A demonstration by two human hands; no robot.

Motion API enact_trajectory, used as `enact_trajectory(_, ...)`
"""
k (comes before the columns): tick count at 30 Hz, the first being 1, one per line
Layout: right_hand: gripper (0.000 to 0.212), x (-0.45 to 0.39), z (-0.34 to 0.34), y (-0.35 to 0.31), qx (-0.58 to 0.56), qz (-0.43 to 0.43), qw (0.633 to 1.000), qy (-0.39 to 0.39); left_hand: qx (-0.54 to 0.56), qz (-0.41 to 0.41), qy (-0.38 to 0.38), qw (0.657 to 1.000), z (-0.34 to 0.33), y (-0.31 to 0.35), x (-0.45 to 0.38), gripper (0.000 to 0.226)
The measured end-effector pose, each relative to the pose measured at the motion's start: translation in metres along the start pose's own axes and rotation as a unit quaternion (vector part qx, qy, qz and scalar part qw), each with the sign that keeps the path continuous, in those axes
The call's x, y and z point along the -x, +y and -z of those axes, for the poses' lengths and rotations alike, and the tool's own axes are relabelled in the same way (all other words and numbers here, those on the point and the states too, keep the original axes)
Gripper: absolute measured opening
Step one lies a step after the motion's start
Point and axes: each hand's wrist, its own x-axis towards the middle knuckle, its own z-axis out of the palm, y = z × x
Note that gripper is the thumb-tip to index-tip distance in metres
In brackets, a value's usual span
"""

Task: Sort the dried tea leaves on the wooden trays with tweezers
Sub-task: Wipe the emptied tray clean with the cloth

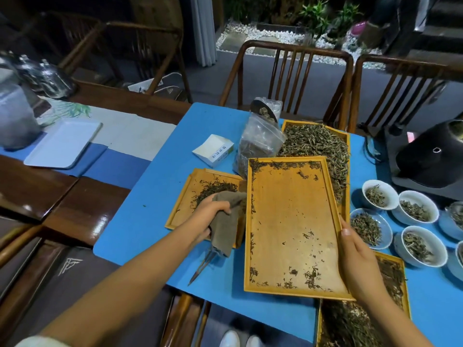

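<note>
**Nearly bare tray held over the blue mat**

The large rectangular wooden tray (290, 221), a few dried tea leaves (312, 276) scattered on it, is gripped at its edge by the right hand (355, 259). The left hand (210, 216) clutches a grey-brown cloth (228, 221) and thin metal tweezers (204, 265). Beneath lies a blue table mat (150, 209) on dark wood, with white bowls (400, 221) to the right and slatted wooden chairs (295, 78) beyond.

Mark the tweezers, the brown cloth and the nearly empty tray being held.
tweezers (203, 264): head view, on the metal blades below the left hand.
brown cloth (226, 229): head view, on its hanging fold.
nearly empty tray (290, 221): head view, on its bare floor.
</note>
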Motion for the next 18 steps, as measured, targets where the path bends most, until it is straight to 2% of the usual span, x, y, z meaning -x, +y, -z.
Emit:
enact_trajectory(5, 0.037, 0.001, -0.015, -0.005, 0.000, 0.014, 1.000, -0.014, 0.054, 0.029, -0.036, 0.997, 0.001, -0.001, 0.003, 0.044)
enact_trajectory(9, 0.038, 0.002, -0.026, -0.008, -0.004, 0.020, 0.999, -0.037, 0.046, 0.033, -0.041, 0.998, -0.002, -0.003, 0.001, 0.047)
enact_trajectory(14, 0.040, 0.001, -0.030, -0.009, -0.007, 0.026, 0.999, -0.043, 0.023, 0.025, -0.039, 0.999, 0.008, -0.005, 0.003, 0.039)
enact_trajectory(18, 0.039, 0.000, -0.029, -0.009, 0.001, 0.027, 0.999, -0.038, -0.033, -0.003, 0.031, 0.999, 0.016, -0.003, 0.003, 0.032)
